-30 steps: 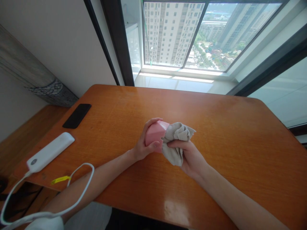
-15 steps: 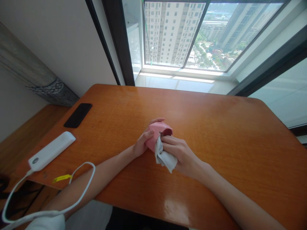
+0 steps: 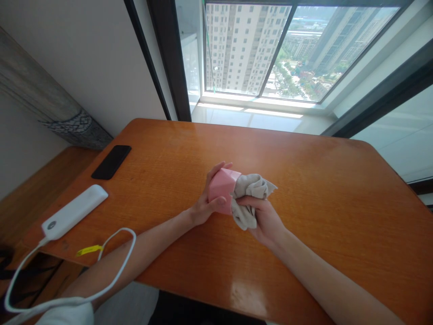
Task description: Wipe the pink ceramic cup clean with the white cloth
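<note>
Pink and faceted, the container (image 3: 223, 187) is sitting in your left hand (image 3: 204, 205), just beside your right hand (image 3: 269, 221). Your left fingers are wrapping around its far side while your thumb is pressing on the near side, so the hand is clasping it firmly. One end is facing into your left palm; the opposite end is pointing toward your right hand, where a crumpled grey cloth (image 3: 252, 185) is covering it. Because hands and cloth are hiding both ends, you are not showing enough to tell the container's long axis.

Your right hand is gripping the cloth, its thumb lying across the folds and pointing toward the container. The other right fingers are mostly hiding behind the fabric, so how they are bending cannot be told. A loose corner of cloth is sticking out above your right hand, away from the container.

Beneath both hands, the wooden table (image 3: 321, 203) is spreading out; whether the container is touching it cannot be told. Beyond and left of your left hand, a black smartphone (image 3: 111, 162) is lying flat. Nearer you, a white oblong device (image 3: 76, 212) is resting, with a white cable (image 3: 126, 259) looping across your left forearm and carrying a yellow tag (image 3: 89, 250).
</note>
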`<state>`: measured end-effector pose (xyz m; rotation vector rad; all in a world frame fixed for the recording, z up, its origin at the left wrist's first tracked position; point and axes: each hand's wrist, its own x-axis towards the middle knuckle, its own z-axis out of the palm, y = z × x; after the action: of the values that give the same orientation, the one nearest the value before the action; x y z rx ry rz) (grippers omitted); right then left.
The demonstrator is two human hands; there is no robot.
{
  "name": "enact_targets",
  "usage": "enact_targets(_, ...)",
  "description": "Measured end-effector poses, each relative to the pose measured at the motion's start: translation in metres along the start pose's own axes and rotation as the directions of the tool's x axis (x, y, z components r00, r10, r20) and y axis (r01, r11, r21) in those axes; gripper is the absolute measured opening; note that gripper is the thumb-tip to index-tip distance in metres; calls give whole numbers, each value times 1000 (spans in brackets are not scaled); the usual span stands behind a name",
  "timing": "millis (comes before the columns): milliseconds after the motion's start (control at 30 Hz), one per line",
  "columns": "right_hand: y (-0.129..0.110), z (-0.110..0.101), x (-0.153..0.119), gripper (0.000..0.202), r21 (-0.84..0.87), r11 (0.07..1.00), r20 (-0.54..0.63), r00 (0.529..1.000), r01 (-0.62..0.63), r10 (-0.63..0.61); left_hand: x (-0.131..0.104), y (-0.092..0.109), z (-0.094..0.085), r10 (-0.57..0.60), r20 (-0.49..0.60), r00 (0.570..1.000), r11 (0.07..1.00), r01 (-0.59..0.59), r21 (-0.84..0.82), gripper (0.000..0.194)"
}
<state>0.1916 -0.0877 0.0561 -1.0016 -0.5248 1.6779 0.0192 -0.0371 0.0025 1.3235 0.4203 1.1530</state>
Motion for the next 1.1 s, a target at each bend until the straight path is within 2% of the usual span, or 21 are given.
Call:
enact_targets(67,3,-3,-2,27,-113,988,-32,994,100,-104,0,-1,0,-49,-8,999,999,49,-24,94)
enact_targets(100,4,-6,-2,21,-224,955,16,980,196,-197,0,-1,1,-83,-4,997,994,83,-69,91)
enact_targets(133,4,-9,-3,12,-352,880,124,947,320,-295,1,-1,1,-122,9,993,984,122,-126,89)
enact_targets(167,3,-12,-2,9,-465,758,275,889,457,-367,2,0,2,-161,26,987,969,163,-186,88)
enact_targets(200,1,-16,-1,16,-540,601,436,807,589,-399,4,1,3,-196,44,980,950,201,-240,88)
enact_targets(267,-3,-22,2,21,-562,263,693,619,785,-369,7,4,4,-247,77,966,912,259,-317,87)
enact_targets(300,-6,-24,3,21,-536,115,771,540,836,-336,8,6,4,-258,88,962,902,273,-336,88)
enact_targets(333,-9,-25,5,22,-509,0,822,485,861,-299,8,7,4,-264,94,960,895,280,-346,88)
enact_targets(367,-11,-26,5,23,-488,-74,849,453,870,-272,9,8,4,-268,97,959,893,285,-350,88)
enact_targets(400,-12,-25,5,23,-482,-96,856,444,871,-263,9,8,4,-272,94,958,890,288,-352,88)
enact_targets(433,-12,-23,4,22,-494,-57,843,462,868,-274,9,8,4,-280,87,956,887,292,-357,86)
enact_targets(467,-12,-20,2,21,-522,37,808,508,852,-297,8,7,4,-286,77,955,884,294,-363,85)
enact_targets(533,-10,-14,-3,21,-576,333,679,664,747,-314,7,6,3,-281,59,958,887,282,-365,83)
enact_targets(600,-6,-9,-7,22,-539,660,488,832,524,-262,5,4,3,-244,47,968,912,246,-328,84)
enact_targets(633,-5,-7,-8,19,-466,796,380,900,386,-214,4,4,3,-223,45,974,928,226,-295,85)
enact_targets(700,-3,-6,-7,15,-233,966,176,982,114,-73,4,5,2,-179,20,984,960,179,-213,83)
enact_targets(767,-4,-6,-4,29,-25,997,48,997,-66,68,3,5,1,-116,-18,993,988,113,-106,80)
enact_targets(867,-5,-6,-3,28,64,989,13,991,-134,133,4,6,-2,34,-26,999,995,-32,90,76)
enact_targets(967,-2,-4,-4,32,67,994,4,996,-90,90,3,4,-6,129,4,992,976,-128,174,75)
enact_targets(1033,2,-4,-6,38,17,1000,-17,1000,-20,21,2,2,-6,95,-1,995,989,-95,114,77)
enact_targets(1100,4,-7,-7,29,-147,982,43,992,122,-117,2,0,-4,7,5,1000,1000,-7,-15,79)
